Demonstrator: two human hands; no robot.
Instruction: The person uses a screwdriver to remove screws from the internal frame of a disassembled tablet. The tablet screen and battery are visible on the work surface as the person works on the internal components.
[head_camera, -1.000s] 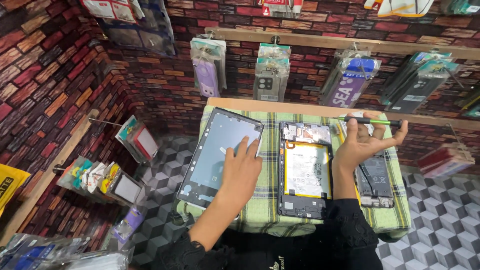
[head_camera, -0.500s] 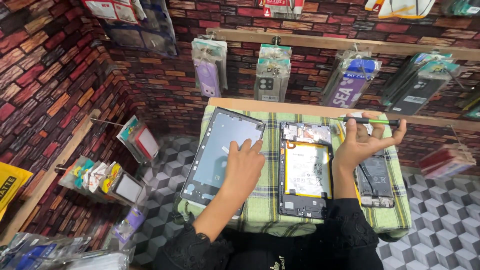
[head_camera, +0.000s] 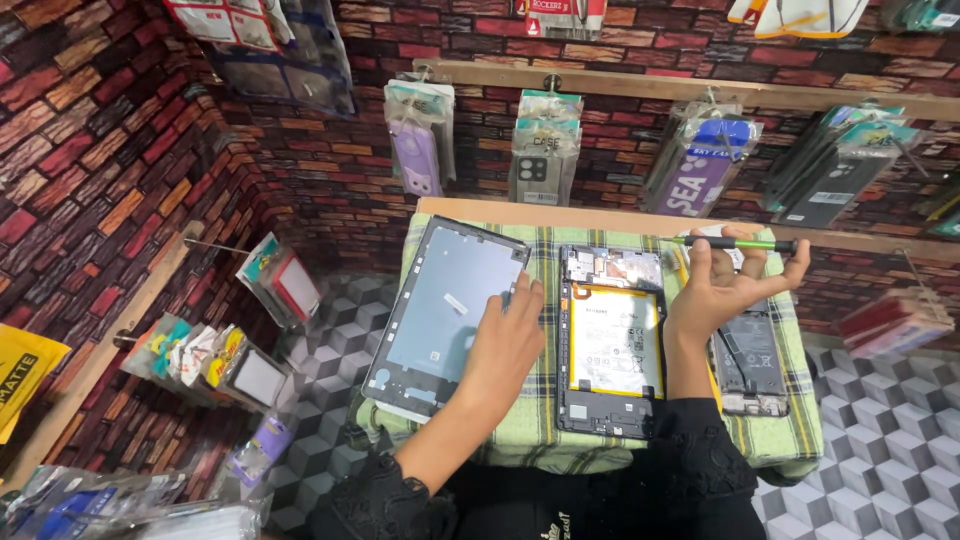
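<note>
My left hand (head_camera: 505, 345) lies flat with spread fingers on the right edge of a grey tablet back cover (head_camera: 440, 315) that rests on the green checked cloth (head_camera: 790, 440). Next to it lies an opened tablet body (head_camera: 612, 340) with its pale battery and circuit boards showing. My right hand (head_camera: 725, 285) is raised above the cloth and holds a green-handled screwdriver (head_camera: 740, 243) level between the fingertips. An opened phone body (head_camera: 748, 360) lies below that hand, partly hidden by it.
The cloth covers a small wooden table (head_camera: 480, 208) against a brick-patterned wall. Packaged phone cases (head_camera: 540, 150) hang from a shelf above it. More packaged goods (head_camera: 200, 355) hang on the left wall. The floor (head_camera: 890, 470) has a cube-patterned tile.
My left hand slid slightly right along the back cover's edge. My right hand lifted the screwdriver a little higher. The view has barely shifted.
</note>
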